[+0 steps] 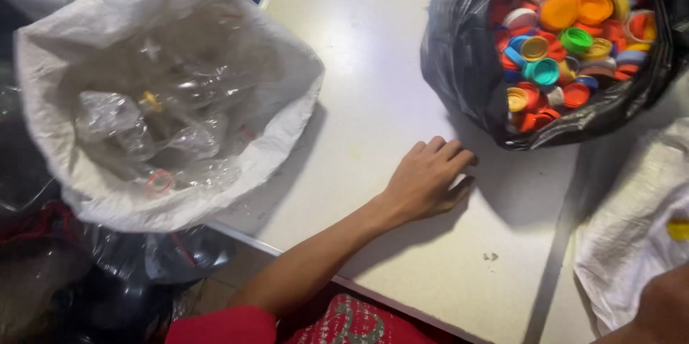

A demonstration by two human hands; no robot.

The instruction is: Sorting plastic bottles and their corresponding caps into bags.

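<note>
1. Head view: a pale worktop (373, 100) was seen from above, with some small dark specks on it near the front edge.
2. The left hand (425, 179) was laid palm down on the worktop, with the arm reaching in from the lower left. The fingers (445, 151) were bent a little and kept close together. Nothing was held in its grip; only the worktop was touched.
3. A black plastic bag (466, 64) was set on the worktop just past the fingertips. It was near the hand, but it could not be told if it was touched.
4. The black bag was filled with many bottle caps (560, 42). Red, orange, blue, green, yellow and white caps were seen in the pile.
5. A big white woven sack (93, 193) was placed at the left, well apart from the hand. It was held open at the top, and crushed clear plastic bottles (165, 114) were seen inside it.
6. A white cloth bag (631, 243) was seen at the right edge, with a small yellow thing on it.
7. The right hand was not clearly shown, so its grip could not be told.
</note>
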